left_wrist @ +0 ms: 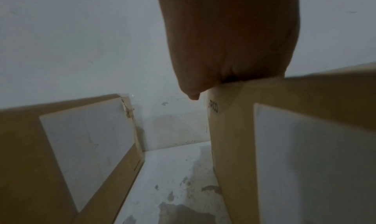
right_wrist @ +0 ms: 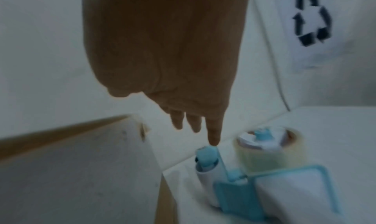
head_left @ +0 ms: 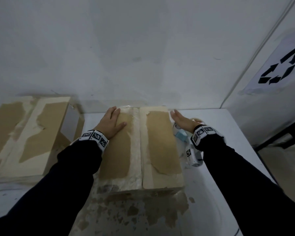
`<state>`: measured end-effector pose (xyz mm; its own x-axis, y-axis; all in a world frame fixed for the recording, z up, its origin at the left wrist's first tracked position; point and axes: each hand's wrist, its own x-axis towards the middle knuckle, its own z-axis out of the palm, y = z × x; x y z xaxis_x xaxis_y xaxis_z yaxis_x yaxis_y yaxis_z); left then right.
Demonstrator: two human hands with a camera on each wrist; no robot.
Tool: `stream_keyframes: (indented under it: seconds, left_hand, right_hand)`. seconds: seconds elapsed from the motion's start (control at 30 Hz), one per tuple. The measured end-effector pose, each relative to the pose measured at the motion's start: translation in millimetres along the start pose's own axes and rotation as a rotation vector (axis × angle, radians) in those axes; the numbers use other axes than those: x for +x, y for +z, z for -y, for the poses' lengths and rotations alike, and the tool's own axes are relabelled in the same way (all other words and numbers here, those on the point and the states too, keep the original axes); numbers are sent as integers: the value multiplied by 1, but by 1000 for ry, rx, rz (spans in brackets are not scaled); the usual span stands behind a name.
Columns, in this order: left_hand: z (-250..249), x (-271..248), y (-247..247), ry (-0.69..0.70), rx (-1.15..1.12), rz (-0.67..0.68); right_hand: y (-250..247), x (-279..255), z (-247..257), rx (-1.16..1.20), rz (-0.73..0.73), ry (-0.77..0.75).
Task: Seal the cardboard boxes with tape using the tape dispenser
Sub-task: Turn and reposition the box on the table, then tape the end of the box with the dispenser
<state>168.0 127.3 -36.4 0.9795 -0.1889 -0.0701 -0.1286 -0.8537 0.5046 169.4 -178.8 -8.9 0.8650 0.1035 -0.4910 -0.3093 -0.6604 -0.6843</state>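
Observation:
A cardboard box [head_left: 157, 147] with worn, peeled flaps stands in the middle of the white table [head_left: 228, 167]; clear tape runs along its centre seam. My left hand [head_left: 111, 122] lies flat on the left flap, fingers straight. My right hand [head_left: 182, 120] hovers beside the box's right edge with straight fingers, above the blue and white tape dispenser [right_wrist: 264, 171], which lies on the table with its clear roll. In the left wrist view the left hand [left_wrist: 227, 42] rests on the box's top edge [left_wrist: 305, 89]. The right hand [right_wrist: 173, 66] holds nothing.
A second cardboard box [head_left: 29, 133] stands to the left, close to the wall [head_left: 143, 48]; a narrow gap of table separates the two boxes. A sheet with a recycling symbol [head_left: 283, 67] hangs on the right wall. The table's right edge is near the dispenser.

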Motion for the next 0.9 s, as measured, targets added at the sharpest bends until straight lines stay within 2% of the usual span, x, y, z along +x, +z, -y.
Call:
stream_keyframes:
  seconds: [0.1, 0.2, 0.3, 0.37, 0.43, 0.5, 0.6, 0.73, 0.9]
  left_hand:
    - [-3, -2, 0, 8, 110, 5]
    - [-10, -9, 2, -1, 224, 18]
    - [-15, -18, 2, -42, 200, 86]
    - [-17, -27, 1, -60, 190, 133]
    - [-20, -38, -3, -73, 170, 169]
    - [-25, -49, -8, -92, 147, 207]
    - [-34, -67, -13, -132, 123, 249]
    - [-40, -86, -14, -172, 96, 254]
    - [-44, -100, -11, -195, 74, 229]
  right_hand:
    - [-15, -4, -42, -6, -296, 89]
    - [-24, -3, -87, -100, -395, 240]
    - [-12, -16, -106, -156, -334, 375]
    - [1, -14, -113, -118, -288, 410]
    - [13, -9, -115, -36, -326, 448]
    - [21, -5, -116, -76, -347, 467]
    - [29, -4, -116, -135, -250, 509]
    - [23, -10, -110, 15, -259, 483]
    - [8, -27, -105, 187, -416, 352]
